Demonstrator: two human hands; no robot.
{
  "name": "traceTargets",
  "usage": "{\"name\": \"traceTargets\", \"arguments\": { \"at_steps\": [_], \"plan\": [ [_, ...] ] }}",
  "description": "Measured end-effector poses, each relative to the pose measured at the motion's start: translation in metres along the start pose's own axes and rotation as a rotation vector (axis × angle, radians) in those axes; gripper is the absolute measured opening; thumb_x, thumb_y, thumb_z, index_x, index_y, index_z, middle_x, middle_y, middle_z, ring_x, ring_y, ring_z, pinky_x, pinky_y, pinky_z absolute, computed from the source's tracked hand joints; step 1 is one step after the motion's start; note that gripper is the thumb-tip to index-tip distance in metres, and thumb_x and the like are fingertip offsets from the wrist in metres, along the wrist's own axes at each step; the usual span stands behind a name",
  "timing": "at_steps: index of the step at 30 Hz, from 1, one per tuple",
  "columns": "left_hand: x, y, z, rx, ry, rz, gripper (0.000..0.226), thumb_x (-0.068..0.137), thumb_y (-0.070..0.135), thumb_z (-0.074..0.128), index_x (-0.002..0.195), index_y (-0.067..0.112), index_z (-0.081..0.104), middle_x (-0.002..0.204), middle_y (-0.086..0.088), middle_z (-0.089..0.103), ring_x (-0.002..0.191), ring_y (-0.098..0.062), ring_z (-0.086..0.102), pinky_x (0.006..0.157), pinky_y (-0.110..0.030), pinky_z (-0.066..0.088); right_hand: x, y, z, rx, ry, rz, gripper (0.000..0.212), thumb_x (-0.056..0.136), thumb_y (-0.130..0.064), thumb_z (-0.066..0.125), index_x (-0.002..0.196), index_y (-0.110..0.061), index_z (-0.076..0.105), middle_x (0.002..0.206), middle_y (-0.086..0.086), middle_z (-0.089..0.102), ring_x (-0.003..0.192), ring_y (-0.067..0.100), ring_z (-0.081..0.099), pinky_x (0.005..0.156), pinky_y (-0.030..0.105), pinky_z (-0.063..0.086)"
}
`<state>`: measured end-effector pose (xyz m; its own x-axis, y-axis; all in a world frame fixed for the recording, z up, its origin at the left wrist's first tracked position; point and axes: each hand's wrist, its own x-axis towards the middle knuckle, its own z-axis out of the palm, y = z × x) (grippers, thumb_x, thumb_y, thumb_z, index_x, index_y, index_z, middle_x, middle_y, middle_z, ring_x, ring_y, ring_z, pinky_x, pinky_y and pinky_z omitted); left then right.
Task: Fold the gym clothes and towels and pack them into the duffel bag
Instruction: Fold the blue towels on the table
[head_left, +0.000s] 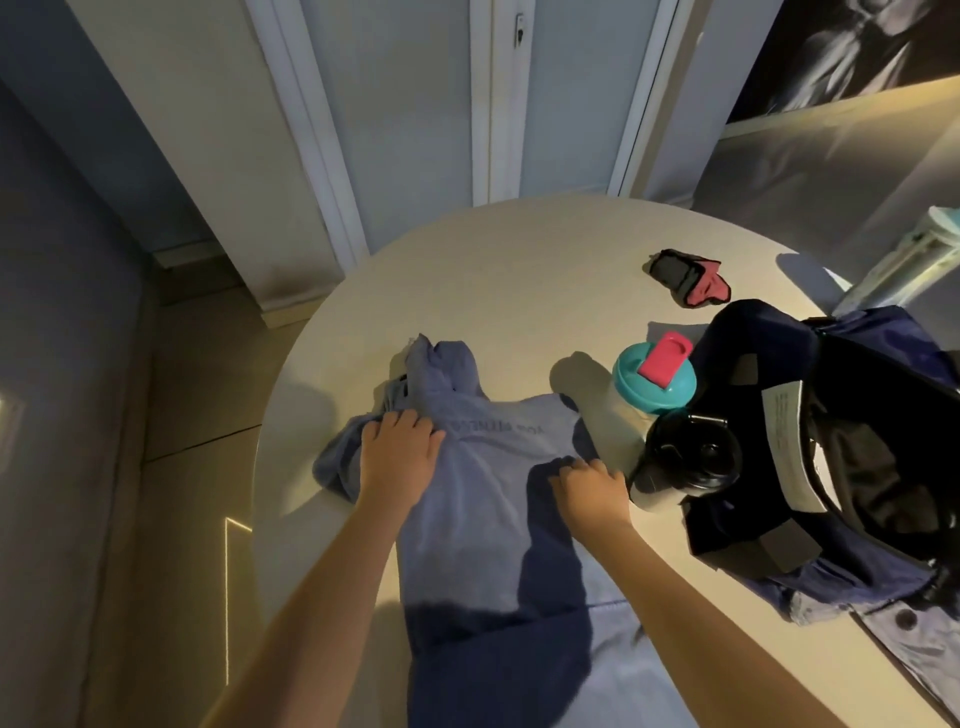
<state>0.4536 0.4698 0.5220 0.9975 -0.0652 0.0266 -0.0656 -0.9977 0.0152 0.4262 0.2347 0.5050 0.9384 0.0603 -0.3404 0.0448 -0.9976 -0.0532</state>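
- Left hand (400, 449) flat, fingers straight and slightly spread, palm pressing down on the blue hoodie (483, 530) near its left shoulder; nothing gripped.
- Right hand (592, 486) at the hoodie's right edge, fingers bent, tips down on the cloth; impossible to tell whether any fabric is pinched beneath them.
- Both forearms bare, reaching in from the near side, one along each flank of the garment.
- Hoodie spread lengthwise on the round pale table (519, 260), hood at the far end and slumped leftward, lower part running off the bottom of view; one sleeve crumpled beside the left hand, close to the table's left rim; faint lettering across the upper part, too blurred to read.
- Just right of the right hand, a black-lidded bottle (685, 462), its side close to the fingertips.
- Behind that, touching it, a shaker bottle (652, 387) with a teal lid and a pink flip cap.
- Further right, the navy duffel bag (852, 566), mouth open upward, dark inside, a white label (789, 447) along its inner wall.
- Under the bag's near corner, a pale grey-blue garment (904, 621) with a dark button.
- At the far side of the table, well apart from the rest, a small red-and-black cloth item (685, 280).
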Motion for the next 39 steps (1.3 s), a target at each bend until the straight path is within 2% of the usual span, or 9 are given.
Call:
{"name": "traceTargets", "arguments": {
  "at_steps": [5, 8, 12, 20, 24, 26, 31, 35, 39],
  "plan": [
    [0.035, -0.004, -0.011, -0.107, 0.030, -0.034, 0.043, 0.097, 0.036, 0.044, 0.135, 0.014, 0.043, 0.135, -0.007, 0.047, 0.121, -0.025, 0.046, 0.097, -0.036, 0.035, 0.033, -0.006, -0.015, 0.006, 0.101, 0.052, 0.034, 0.098, -0.015, 0.036, 0.129, -0.012, 0.047, 0.128, 0.008, 0.052, 0.119, 0.028, 0.046, 0.094, 0.036, 0.039],
    [0.047, -0.008, -0.001, -0.153, -0.083, 0.023, 0.059, 0.095, 0.037, 0.049, 0.146, 0.020, 0.027, 0.151, 0.000, 0.031, 0.136, -0.021, 0.033, 0.106, -0.035, 0.029, 0.063, -0.007, -0.025, 0.086, 0.102, -0.009, 0.048, 0.095, -0.006, 0.040, 0.141, -0.012, 0.032, 0.144, 0.009, 0.036, 0.123, 0.030, 0.044, 0.095, 0.039, 0.041],
    [0.050, -0.008, 0.010, -0.255, -0.063, -0.025, 0.053, 0.092, 0.030, 0.055, 0.141, 0.023, 0.036, 0.147, 0.004, 0.035, 0.132, -0.019, 0.037, 0.104, -0.034, 0.033, 0.098, -0.006, -0.032, 0.099, -0.024, -0.059, 0.070, 0.092, 0.002, 0.042, 0.151, -0.017, 0.009, 0.158, 0.003, 0.009, 0.124, 0.034, 0.044, 0.093, 0.042, 0.045],
    [0.040, -0.001, 0.004, -0.166, 0.043, -0.126, 0.036, 0.093, 0.034, 0.054, 0.126, 0.021, 0.049, 0.123, -0.001, 0.053, 0.114, -0.022, 0.049, 0.092, -0.033, 0.037, 0.097, -0.014, -0.033, -0.052, 0.009, 0.024, 0.040, 0.094, -0.001, 0.044, 0.134, -0.005, 0.041, 0.130, 0.015, 0.038, 0.108, 0.033, 0.056, 0.085, 0.040, 0.049],
    [0.036, -0.012, -0.012, -0.259, 0.057, -0.121, 0.009, 0.090, 0.025, 0.060, 0.089, 0.016, 0.060, 0.093, -0.002, 0.064, 0.091, -0.023, 0.058, 0.077, -0.032, 0.043, 0.080, -0.011, -0.044, -0.109, 0.093, 0.005, 0.030, 0.092, -0.003, 0.050, 0.122, -0.007, 0.050, 0.122, 0.010, 0.046, 0.102, 0.029, 0.060, 0.081, 0.036, 0.051],
    [0.032, -0.022, -0.017, -0.378, 0.047, -0.148, 0.017, 0.089, 0.019, 0.062, 0.074, 0.016, 0.054, 0.077, -0.004, 0.060, 0.077, -0.026, 0.057, 0.066, -0.034, 0.043, 0.073, -0.008, -0.053, -0.097, 0.115, -0.021, 0.030, 0.091, -0.002, 0.051, 0.120, -0.007, 0.048, 0.118, 0.011, 0.050, 0.101, 0.029, 0.061, 0.078, 0.035, 0.050],
    [0.022, -0.032, -0.043, -0.471, 0.048, -0.260, 0.016, 0.091, 0.019, 0.059, 0.075, 0.016, 0.056, 0.072, -0.001, 0.055, 0.068, -0.023, 0.054, 0.056, -0.030, 0.041, 0.051, -0.002, -0.083, 0.150, 0.212, -0.033, 0.026, 0.087, -0.001, 0.045, 0.112, -0.001, 0.051, 0.113, 0.016, 0.055, 0.096, 0.033, 0.058, 0.068, 0.032, 0.039],
    [0.006, -0.024, -0.070, -0.727, 0.098, -0.321, 0.010, 0.088, 0.012, 0.060, 0.079, 0.011, 0.064, 0.066, -0.002, 0.061, 0.064, -0.022, 0.061, 0.058, -0.031, 0.047, 0.013, 0.008, -0.097, 0.388, 0.429, -0.080, 0.016, 0.085, 0.004, 0.047, 0.097, 0.004, 0.057, 0.099, 0.020, 0.054, 0.070, 0.028, 0.043, 0.052, 0.030, 0.026],
    [-0.039, -0.008, -0.087, -0.761, 0.167, -0.320, 0.013, 0.087, 0.013, 0.061, 0.074, 0.016, 0.061, 0.065, 0.006, 0.058, 0.062, -0.009, 0.054, 0.055, -0.018, 0.037, -0.043, 0.027, -0.087, 0.562, 0.568, -0.131, 0.007, 0.083, 0.005, 0.055, 0.087, 0.005, 0.061, 0.089, 0.016, 0.053, 0.065, 0.034, 0.050, 0.053, 0.029, 0.036]
  ]
}}
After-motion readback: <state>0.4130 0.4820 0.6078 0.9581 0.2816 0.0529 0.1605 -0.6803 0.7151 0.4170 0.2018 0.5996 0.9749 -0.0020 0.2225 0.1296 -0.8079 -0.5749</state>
